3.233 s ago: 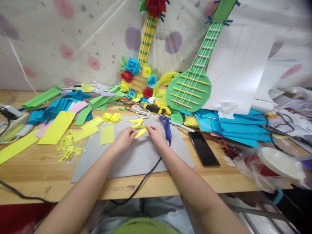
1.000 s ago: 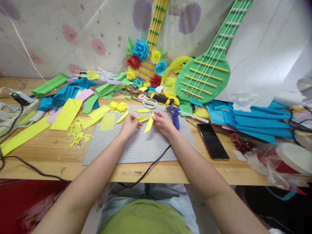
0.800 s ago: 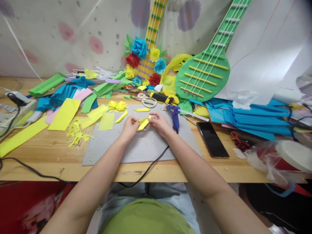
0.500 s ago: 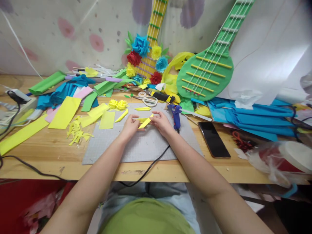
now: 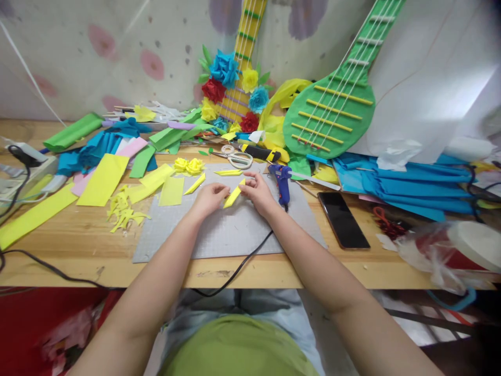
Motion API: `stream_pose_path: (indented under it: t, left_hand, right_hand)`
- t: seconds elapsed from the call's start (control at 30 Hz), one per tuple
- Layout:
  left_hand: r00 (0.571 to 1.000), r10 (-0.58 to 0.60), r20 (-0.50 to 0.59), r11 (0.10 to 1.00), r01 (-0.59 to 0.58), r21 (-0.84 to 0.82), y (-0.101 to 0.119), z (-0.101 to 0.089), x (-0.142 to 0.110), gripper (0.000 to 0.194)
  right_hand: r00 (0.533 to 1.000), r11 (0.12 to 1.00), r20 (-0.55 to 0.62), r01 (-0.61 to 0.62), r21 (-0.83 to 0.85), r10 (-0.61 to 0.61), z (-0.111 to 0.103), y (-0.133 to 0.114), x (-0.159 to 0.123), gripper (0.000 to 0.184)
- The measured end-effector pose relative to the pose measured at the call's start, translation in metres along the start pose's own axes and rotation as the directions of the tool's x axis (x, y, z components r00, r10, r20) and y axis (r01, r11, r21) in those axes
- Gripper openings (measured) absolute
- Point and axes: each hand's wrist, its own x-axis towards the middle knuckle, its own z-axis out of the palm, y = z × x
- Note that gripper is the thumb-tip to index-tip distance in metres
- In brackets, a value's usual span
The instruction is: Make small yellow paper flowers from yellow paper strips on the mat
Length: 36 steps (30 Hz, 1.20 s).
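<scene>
Above the grey cutting mat [image 5: 223, 240], my right hand [image 5: 259, 194] pinches a folded yellow paper strip [image 5: 235, 194] with slanted ends near its upper end. My left hand [image 5: 210, 200] is closed at the strip's lower left end, thumb and fingers pressed together; its fingertips partly hide what they grip. Two more folded yellow strips lie on the mat, one strip [image 5: 194, 184] left of my left hand and one strip [image 5: 228, 173] beyond both hands. A flat yellow paper rectangle [image 5: 171, 191] and yellow paper flowers [image 5: 188, 166] are at the left.
A blue glue gun [image 5: 280, 183] lies right of my right hand, its black cord [image 5: 250, 256] crossing the mat. Scissors [image 5: 239, 160], a yellow-black cutter [image 5: 260, 152], a phone [image 5: 343, 220] and yellow scraps [image 5: 124, 210] lie around. A green paper instrument [image 5: 329, 117] leans behind.
One second ago each hand held a separate yellow strip. The hands have brought them together, and now a single strip shows between them. The view has shifted slightly.
</scene>
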Motion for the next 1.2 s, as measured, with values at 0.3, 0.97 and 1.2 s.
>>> stream_pose_path:
  t: [0.3, 0.97, 1.2]
  left_hand:
    - [0.999, 0.001, 0.053, 1.000, 0.000, -0.004, 0.002, 0.008, 0.012, 0.021]
    - [0.977, 0.172, -0.125, 0.925, -0.116, 0.361, 0.010, 0.023, -0.004, 0.011]
    - [0.977, 0.215, 0.009, 0.976, -0.215, -0.024, -0.001, 0.029, -0.003, 0.019]
  right_hand:
    - [0.998, 0.994, 0.042, 0.037, 0.100, -0.042, -0.006, -0.004, 0.005, 0.041]
    - [0.992, 0.908, -0.082, 0.054, -0.416, -0.097, -0.010, 0.008, 0.007, 0.039]
    - [0.994, 0.958, -0.084, 0.039, -0.283, -0.065, -0.008, 0.011, 0.008, 0.046]
